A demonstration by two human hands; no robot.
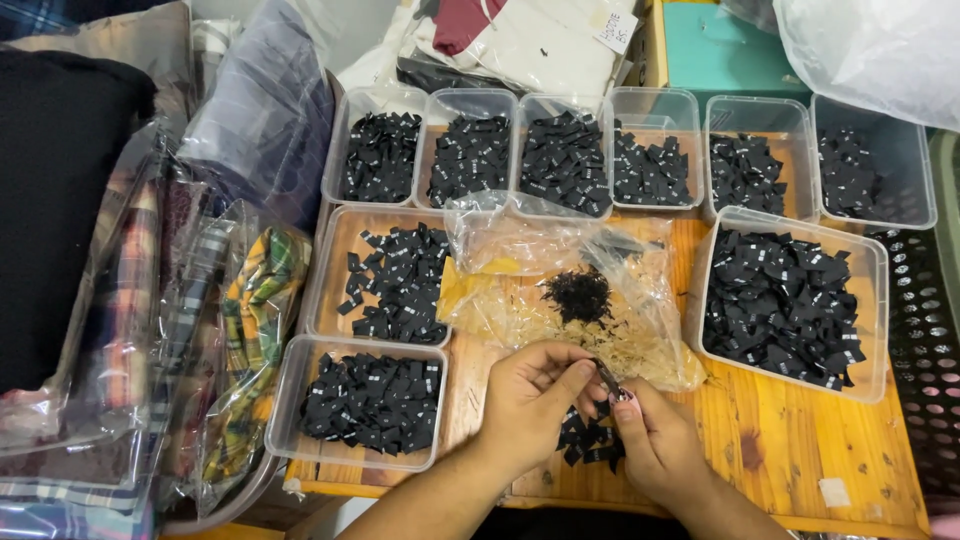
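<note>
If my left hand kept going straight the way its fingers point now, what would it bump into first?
The left hand points right, toward the right hand, and their fingertips already meet at a small dark label. So it would likely meet that label and the right hand's fingers first, though depth is hard to judge here.

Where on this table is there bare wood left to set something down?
Bare table shows right of the right hand, below the large tub. A narrow strip lies between the left hand and near-left tub. Elsewhere, tubs crowd it.
</note>
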